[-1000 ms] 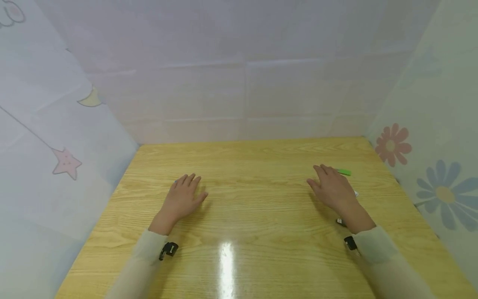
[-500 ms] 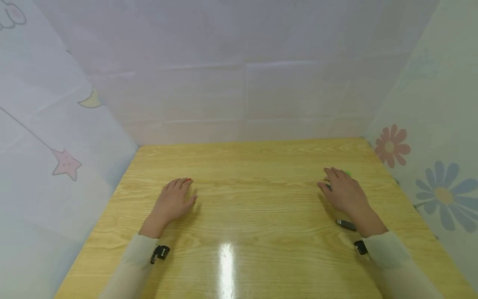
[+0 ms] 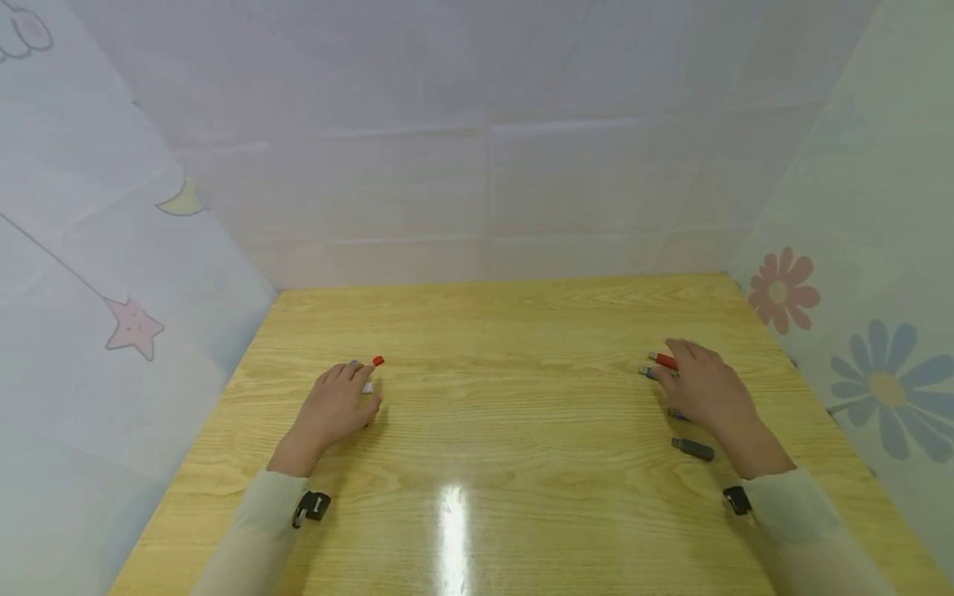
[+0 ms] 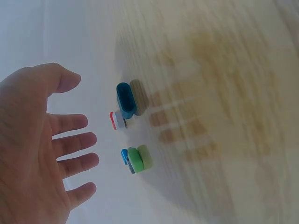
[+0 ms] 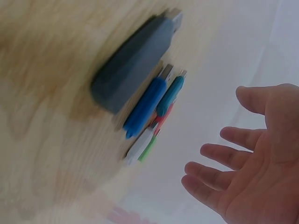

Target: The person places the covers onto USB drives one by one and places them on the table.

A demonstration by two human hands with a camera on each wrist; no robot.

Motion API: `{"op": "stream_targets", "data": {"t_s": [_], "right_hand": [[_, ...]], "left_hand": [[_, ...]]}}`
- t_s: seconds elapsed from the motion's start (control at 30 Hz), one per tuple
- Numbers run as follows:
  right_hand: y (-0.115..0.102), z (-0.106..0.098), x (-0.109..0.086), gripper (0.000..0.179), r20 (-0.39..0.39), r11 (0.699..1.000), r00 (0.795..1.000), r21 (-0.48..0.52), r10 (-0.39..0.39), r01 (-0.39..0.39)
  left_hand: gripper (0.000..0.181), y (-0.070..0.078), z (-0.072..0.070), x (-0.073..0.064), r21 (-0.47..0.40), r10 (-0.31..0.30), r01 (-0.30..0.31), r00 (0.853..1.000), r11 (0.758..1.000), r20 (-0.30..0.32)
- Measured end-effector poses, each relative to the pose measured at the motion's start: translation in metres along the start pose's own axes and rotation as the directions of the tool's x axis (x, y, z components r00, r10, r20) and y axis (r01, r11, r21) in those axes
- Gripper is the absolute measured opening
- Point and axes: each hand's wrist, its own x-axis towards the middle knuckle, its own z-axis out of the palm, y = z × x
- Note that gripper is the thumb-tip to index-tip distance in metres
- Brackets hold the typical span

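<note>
Fingers (image 4: 77, 143): loosely spread — my left hand (image 3: 331, 406) and right hand (image 3: 704, 389) hold nothing.
Red cap (image 3: 378, 361): left hand's one-to-two o'clock.
Grey USB stick (image 3: 693, 449): right hand's six o'clock — near.

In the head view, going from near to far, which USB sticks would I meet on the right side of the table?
Dark grey stick, blue stick, teal stick, red stick. Others are mostly hidden by the right hand, so I've left them out.
</note>
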Motion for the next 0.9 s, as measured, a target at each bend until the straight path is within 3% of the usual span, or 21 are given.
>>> {"op": "stream_targets", "data": {"t_s": [0.17, 0.4, 0.9], "right_hand": [[0.005, -0.003, -0.002, 0.066, 0.006, 1.0, 1.0, -0.003, 0.013, -0.013], [0.018, -0.006, -0.008, 0.067, 0.072, 0.998, 0.996, 0.007, 0.061, -0.062], [0.043, -0.004, -0.008, 0.062, 0.157, 0.996, 0.983, -0.04, 0.091, -0.086]], "left_hand": [[0.056, -0.004, 0.003, -0.002, 0.0, 0.005, -0.005, 1.0, 1.0, -0.001], [0.048, -0.008, 0.006, -0.002, 0.002, 0.012, -0.012, 1.0, 1.0, -0.009], [0.043, -0.011, 0.007, -0.003, 0.019, 0.016, -0.015, 1.0, 1.0, -0.006]]}}
